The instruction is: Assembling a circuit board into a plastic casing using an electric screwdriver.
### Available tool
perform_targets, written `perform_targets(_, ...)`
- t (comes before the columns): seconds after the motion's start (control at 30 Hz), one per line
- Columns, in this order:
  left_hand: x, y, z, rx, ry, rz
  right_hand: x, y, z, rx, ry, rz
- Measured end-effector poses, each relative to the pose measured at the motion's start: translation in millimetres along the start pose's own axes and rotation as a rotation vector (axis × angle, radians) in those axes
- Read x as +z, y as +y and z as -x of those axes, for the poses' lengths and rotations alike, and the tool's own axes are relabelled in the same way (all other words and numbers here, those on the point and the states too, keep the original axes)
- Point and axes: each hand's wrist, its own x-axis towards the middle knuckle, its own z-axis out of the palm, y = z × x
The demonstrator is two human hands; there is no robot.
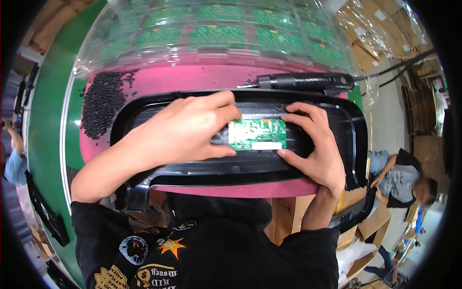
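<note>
A green circuit board (257, 132) with a white strip along its near edge lies within a long black plastic housing (207, 169). My left hand (197, 126) grips the board's left end, thumb at the near corner and fingers at the far one. At the right end, the thumb and fingers of my right hand (315, 139) close on the board's corners. Whether the board rests on the housing floor or is held just above it, I cannot tell. The housing sits on a pink mat (192, 74).
A heap of small black screws (102, 103) lies left of the housing. Behind it rests a black electric screwdriver (303, 81) with a cable. Clear plastic trays (216, 36) of green boards stand at the back. A co-worker (402, 178) is on the right, another person (14, 161) far left.
</note>
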Motion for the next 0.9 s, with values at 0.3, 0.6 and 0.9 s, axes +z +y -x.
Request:
perform_targets(0.3, -25.2, -0.7, 18.6, 0.082, 0.233, -0.005, -2.3, -3.0, -3.0, 0.031, 0.088, -0.161)
perform_targets(0.6, -66.0, -103.0, 71.1, -0.393, 0.517, -0.329, -57.1, 12.4, -11.7, 0.205, 0.373, 0.392)
perform_targets(0.9, -67.4, -96.0, 80.1, -0.531, 0.242, -0.208, -80.2, 37.6, -43.7, 0.483, 0.189, -0.162)
